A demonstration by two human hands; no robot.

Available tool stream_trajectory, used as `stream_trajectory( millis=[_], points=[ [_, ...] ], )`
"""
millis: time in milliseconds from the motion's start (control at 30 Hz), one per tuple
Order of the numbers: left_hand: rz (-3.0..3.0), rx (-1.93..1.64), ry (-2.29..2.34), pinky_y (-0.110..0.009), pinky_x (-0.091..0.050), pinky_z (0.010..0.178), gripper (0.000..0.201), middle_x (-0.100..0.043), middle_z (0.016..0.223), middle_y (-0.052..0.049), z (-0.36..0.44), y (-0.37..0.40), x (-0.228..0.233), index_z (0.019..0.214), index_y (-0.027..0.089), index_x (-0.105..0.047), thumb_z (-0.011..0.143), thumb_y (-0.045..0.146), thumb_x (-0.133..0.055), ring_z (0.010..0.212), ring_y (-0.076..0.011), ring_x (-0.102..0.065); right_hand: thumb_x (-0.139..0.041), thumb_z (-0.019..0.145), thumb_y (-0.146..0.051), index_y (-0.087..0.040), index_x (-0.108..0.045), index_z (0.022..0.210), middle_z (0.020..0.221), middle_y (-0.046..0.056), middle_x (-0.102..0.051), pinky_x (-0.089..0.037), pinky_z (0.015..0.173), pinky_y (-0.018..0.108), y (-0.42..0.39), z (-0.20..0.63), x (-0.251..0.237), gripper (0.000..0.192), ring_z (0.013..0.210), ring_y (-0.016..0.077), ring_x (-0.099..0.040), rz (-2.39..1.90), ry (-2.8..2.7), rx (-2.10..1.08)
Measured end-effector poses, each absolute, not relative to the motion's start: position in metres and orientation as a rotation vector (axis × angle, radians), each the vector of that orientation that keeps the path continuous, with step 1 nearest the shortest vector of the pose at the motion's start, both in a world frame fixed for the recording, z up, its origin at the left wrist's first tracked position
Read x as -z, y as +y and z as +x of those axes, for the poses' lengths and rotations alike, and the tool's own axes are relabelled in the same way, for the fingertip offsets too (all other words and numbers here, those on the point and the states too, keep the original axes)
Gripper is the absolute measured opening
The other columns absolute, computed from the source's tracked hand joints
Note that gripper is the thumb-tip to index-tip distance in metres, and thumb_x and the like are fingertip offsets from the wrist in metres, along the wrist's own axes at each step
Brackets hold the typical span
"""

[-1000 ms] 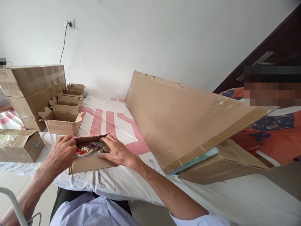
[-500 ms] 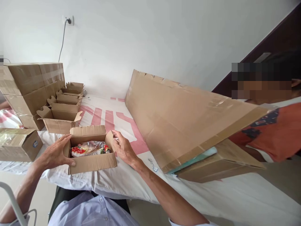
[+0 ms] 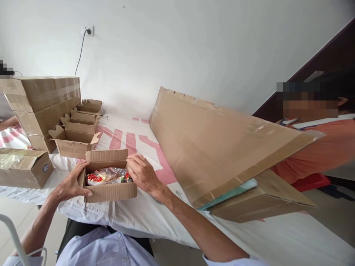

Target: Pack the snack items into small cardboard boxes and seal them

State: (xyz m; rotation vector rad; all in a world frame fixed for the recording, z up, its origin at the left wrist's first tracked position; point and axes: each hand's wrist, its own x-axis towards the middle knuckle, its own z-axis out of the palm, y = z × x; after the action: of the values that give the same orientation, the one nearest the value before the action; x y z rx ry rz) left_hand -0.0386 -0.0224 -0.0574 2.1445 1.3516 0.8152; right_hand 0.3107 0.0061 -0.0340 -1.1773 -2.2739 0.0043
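A small open cardboard box [image 3: 111, 193] sits on the cloth-covered table in front of me, its long flaps folded outward. Inside lie clear plastic packets with red and white print [image 3: 108, 176]. My left hand [image 3: 73, 183] grips the box's left end, thumb along the front flap and fingers around the back corner. At the opposite end, my right hand [image 3: 142, 173] has its fingers bent over the right side of the box. It covers the end flap there, so its fingertips are partly hidden.
Several open cardboard boxes [image 3: 73, 147] line up behind on the left, beside stacked taped cartons [image 3: 39, 94]. A closed carton [image 3: 26, 168] lies at far left. A large leaning cardboard sheet [image 3: 216, 147] rises on the right, with a person in orange [image 3: 327, 144] beyond it.
My right hand has moved inward over the box's right end; the end flap that stood up beside its fingers is now covered. My left hand keeps its hold. The person at right has shifted.
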Motion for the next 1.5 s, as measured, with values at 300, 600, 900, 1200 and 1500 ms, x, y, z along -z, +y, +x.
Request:
stream_trajectory(
  millis=[300,600,900,1200,1500],
  points=[
    [2.144,-0.792,1.398,-0.067,-0.030,0.131,0.133,-0.037,0.175,-0.023,-0.034,-0.027,0.056,0.172,0.023,-0.033,0.063,0.068,-0.094,0.164,-0.0493,-0.028,-0.075,0.094,-0.031,-0.021,-0.070,0.080,0.085,0.007,-0.075,-0.043,0.089,0.038,0.018,0.278,0.006,0.018,0.091,0.0266,-0.070,-1.403,-2.744,-0.177],
    [2.120,-0.913,1.449,-0.066,-0.031,0.131,0.126,-0.043,0.169,-0.022,-0.040,-0.027,0.070,0.169,0.023,-0.040,0.062,0.052,-0.099,0.159,-0.0494,-0.037,-0.062,0.096,-0.027,-0.022,-0.064,0.075,0.078,-0.001,-0.069,-0.043,0.073,0.031,0.019,0.284,-0.030,0.022,0.073,0.0158,-0.060,-1.094,-2.302,-0.657],
    [2.169,-0.749,1.498,-0.059,-0.046,0.123,0.111,-0.039,0.176,-0.018,-0.056,-0.030,0.035,0.160,0.027,-0.053,0.066,0.075,-0.088,0.156,-0.0460,-0.046,-0.084,0.073,-0.074,-0.022,-0.066,0.077,0.070,-0.002,-0.062,-0.044,0.053,0.027,0.057,0.327,-0.086,0.055,0.060,0.0143,-0.054,-0.934,-1.756,-0.976],
    [1.472,-1.177,1.234,-0.043,-0.067,0.075,0.087,-0.082,0.116,-0.019,-0.037,-0.007,-0.049,0.133,0.013,-0.072,0.093,0.087,-0.049,0.094,-0.0331,-0.081,-0.065,0.103,-0.051,-0.025,-0.080,0.095,0.108,0.008,-0.078,-0.060,0.091,0.041,0.053,0.299,-0.089,0.031,0.101,0.0248,-0.073,-0.536,-2.015,-0.475],
    [1.281,-1.386,0.682,-0.036,-0.065,0.082,0.075,-0.084,0.114,-0.012,0.015,-0.005,-0.024,0.131,0.018,-0.073,0.065,0.040,-0.102,0.095,-0.0299,-0.081,-0.060,0.104,-0.061,-0.029,-0.071,0.141,0.144,0.013,-0.069,-0.056,0.110,0.051,0.062,0.280,-0.056,0.050,0.134,0.0313,-0.064,-0.647,-1.685,-0.425]
  ],
)
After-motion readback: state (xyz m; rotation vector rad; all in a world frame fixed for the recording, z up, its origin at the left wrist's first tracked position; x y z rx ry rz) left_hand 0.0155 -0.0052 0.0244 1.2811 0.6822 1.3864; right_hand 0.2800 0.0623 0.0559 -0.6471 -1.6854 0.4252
